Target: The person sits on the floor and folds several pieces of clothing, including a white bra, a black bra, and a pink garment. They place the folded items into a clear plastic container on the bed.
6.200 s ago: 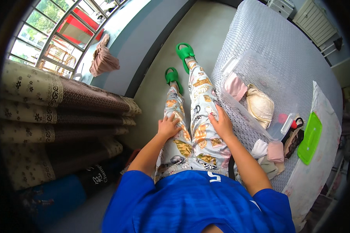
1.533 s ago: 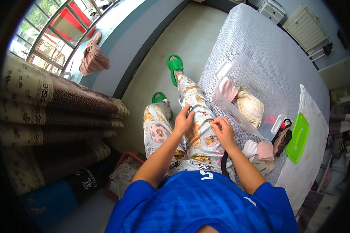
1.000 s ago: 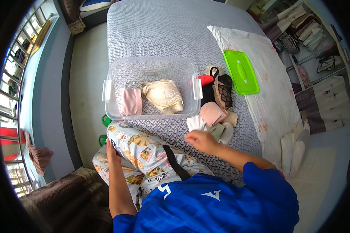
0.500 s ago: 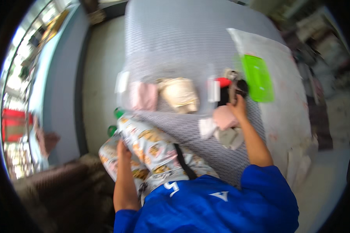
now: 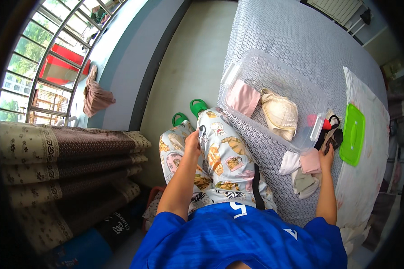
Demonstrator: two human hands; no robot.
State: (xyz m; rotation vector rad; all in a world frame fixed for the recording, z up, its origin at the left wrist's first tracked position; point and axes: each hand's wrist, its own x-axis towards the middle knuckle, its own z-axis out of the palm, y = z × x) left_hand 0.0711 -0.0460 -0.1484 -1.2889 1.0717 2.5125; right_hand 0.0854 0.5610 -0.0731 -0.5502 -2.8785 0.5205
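Note:
To the right of a clear plastic box (image 5: 296,85) on the bed, my right hand (image 5: 327,158) is closed on a dark bra (image 5: 333,138) with black straps. Beside that hand lie a folded pink cloth (image 5: 310,161), a white cloth (image 5: 290,162) and a grey-green cloth (image 5: 305,183). A red piece of clothing (image 5: 326,124) shows between the box and the bra. Inside the box are a folded pink garment (image 5: 243,98) and a cream bra (image 5: 280,114). My left hand (image 5: 192,143) rests at my knee over the patterned trousers; its fingers are mostly hidden.
A bright green lid (image 5: 353,134) lies on a white pillow-like cloth (image 5: 368,166) at the bed's right side. Green clogs (image 5: 198,106) are on my feet above the floor. Left are a barred window (image 5: 54,54) and a gathered brown curtain (image 5: 85,154).
My view has turned left, so the box, bed and clothes appear farther right and tilted. The right hand stays at the dark bra, and the left hand stays at my knee.

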